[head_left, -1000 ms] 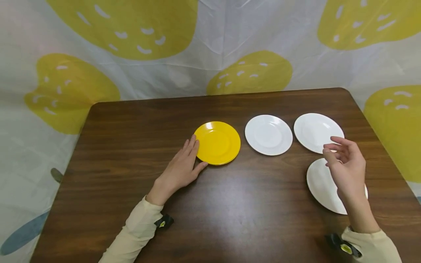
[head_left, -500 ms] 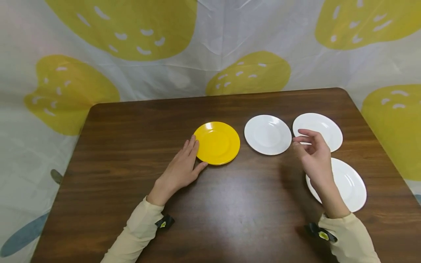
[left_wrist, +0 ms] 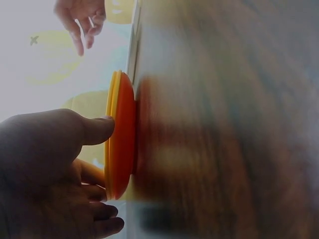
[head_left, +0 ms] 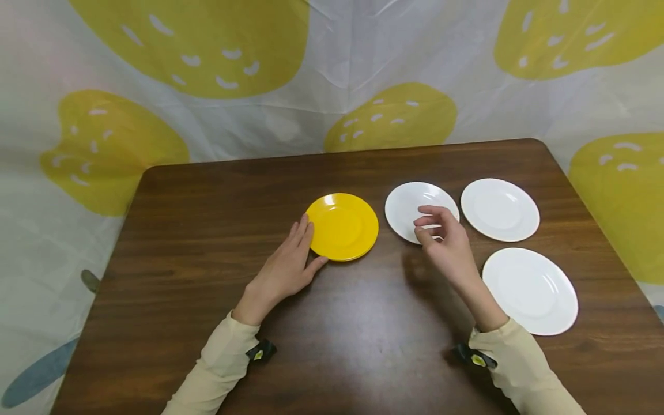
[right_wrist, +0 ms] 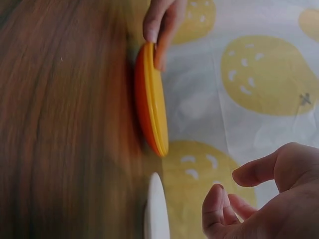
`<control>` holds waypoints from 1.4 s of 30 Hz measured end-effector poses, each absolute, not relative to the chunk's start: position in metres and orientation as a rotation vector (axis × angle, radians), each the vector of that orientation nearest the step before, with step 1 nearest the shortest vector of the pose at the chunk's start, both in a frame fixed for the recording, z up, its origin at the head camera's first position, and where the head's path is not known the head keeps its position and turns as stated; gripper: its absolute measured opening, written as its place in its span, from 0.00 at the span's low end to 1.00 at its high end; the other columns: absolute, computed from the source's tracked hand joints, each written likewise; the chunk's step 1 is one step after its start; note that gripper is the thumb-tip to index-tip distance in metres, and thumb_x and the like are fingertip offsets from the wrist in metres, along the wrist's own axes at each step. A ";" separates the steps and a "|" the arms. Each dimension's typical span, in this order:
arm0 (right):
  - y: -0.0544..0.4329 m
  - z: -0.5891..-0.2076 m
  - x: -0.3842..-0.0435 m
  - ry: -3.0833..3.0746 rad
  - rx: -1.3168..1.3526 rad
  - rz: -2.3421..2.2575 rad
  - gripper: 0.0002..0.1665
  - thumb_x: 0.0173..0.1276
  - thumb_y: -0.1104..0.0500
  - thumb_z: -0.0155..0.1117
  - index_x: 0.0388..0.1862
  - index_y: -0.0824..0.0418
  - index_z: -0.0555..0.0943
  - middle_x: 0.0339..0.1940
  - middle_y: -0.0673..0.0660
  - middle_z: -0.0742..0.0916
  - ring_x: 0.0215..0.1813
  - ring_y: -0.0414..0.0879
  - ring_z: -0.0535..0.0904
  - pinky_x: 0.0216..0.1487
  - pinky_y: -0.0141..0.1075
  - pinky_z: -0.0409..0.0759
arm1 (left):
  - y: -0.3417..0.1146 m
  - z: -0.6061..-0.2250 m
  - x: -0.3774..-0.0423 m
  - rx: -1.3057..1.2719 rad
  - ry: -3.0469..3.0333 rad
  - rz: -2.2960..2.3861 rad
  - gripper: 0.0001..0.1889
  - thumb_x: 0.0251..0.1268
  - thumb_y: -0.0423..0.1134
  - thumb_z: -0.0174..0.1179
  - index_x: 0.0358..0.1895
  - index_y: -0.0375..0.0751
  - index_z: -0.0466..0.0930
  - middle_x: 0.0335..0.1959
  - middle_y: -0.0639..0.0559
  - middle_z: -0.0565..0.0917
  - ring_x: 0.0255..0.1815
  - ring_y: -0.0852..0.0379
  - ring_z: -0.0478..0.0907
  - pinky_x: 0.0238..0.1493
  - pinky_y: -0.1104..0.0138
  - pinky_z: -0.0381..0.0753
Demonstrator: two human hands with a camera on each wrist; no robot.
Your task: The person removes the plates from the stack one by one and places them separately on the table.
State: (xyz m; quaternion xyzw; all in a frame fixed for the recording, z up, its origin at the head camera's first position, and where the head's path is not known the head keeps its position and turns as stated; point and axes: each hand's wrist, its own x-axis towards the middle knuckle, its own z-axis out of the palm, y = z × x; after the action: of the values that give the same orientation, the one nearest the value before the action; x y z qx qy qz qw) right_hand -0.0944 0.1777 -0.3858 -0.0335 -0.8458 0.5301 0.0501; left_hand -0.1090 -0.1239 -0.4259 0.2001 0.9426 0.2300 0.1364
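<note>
Two yellow plates (head_left: 343, 226) lie stacked on the table, their doubled rims showing from the side in the left wrist view. My left hand (head_left: 284, 268) rests against the stack's left rim, its fingers straight and its thumb (left_wrist: 99, 130) spread along the edge. Over the front of the nearest white plate (head_left: 407, 204) hovers my right hand (head_left: 448, 245), fingers loosely bent and holding nothing. In the right wrist view a gap shows between that thumb and the fingertips. Part of the white plate is hidden by the hand.
Two more white plates lie to the right: one at the back (head_left: 500, 209), another nearer me (head_left: 530, 291). The dark wooden table (head_left: 207, 213) ends at a back edge against a white curtain (head_left: 280, 124) with yellow fruit shapes.
My right hand has moved left from above the right-hand white plates to the white plate beside the yellow stack. The left hand and all the plates stay where they were.
</note>
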 end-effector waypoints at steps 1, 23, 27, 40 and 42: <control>0.174 -0.387 -0.095 -2.598 -0.093 1.605 0.22 0.70 0.68 0.57 0.63 0.69 0.75 0.50 0.69 0.85 0.40 0.39 0.81 0.39 0.23 0.77 | -0.124 -0.426 -0.109 0.578 2.728 0.675 0.42 0.79 0.54 0.51 0.81 0.33 0.42 0.84 0.40 0.37 0.85 0.41 0.39 0.81 0.48 0.50; 0.137 -0.417 -0.110 -2.788 0.019 1.726 0.24 0.73 0.64 0.58 0.65 0.72 0.74 0.49 0.68 0.82 0.39 0.51 0.82 0.32 0.32 0.82 | -0.128 -0.424 -0.114 0.542 2.692 0.911 0.42 0.74 0.48 0.61 0.80 0.32 0.51 0.82 0.31 0.45 0.81 0.38 0.55 0.76 0.48 0.63; 0.135 -0.419 -0.110 -2.793 -0.007 1.755 0.25 0.73 0.64 0.56 0.67 0.71 0.73 0.49 0.66 0.80 0.34 0.50 0.80 0.27 0.35 0.83 | -0.129 -0.426 -0.117 0.538 2.739 1.038 0.36 0.72 0.41 0.64 0.77 0.32 0.60 0.79 0.31 0.59 0.78 0.39 0.62 0.74 0.49 0.67; 0.131 -0.424 -0.109 -2.754 0.002 1.900 0.26 0.75 0.67 0.53 0.70 0.71 0.70 0.53 0.71 0.80 0.36 0.49 0.88 0.32 0.35 0.87 | -0.134 -0.432 -0.128 0.080 2.586 1.730 0.19 0.71 0.32 0.60 0.62 0.31 0.77 0.56 0.35 0.84 0.53 0.43 0.85 0.55 0.56 0.85; 0.130 -0.426 -0.109 -2.736 -0.016 1.946 0.26 0.75 0.67 0.54 0.70 0.71 0.69 0.55 0.72 0.79 0.37 0.50 0.88 0.35 0.35 0.88 | -0.134 -0.431 -0.130 -0.005 2.526 1.789 0.20 0.70 0.31 0.60 0.63 0.30 0.77 0.56 0.34 0.84 0.52 0.42 0.85 0.53 0.59 0.86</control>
State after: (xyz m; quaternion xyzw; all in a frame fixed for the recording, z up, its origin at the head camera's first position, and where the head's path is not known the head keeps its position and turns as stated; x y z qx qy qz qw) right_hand -0.1091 0.1299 -0.4256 -0.0047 -0.8101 0.5763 -0.1077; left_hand -0.1296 -0.1343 -0.4307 -0.0016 0.8158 0.5778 0.0229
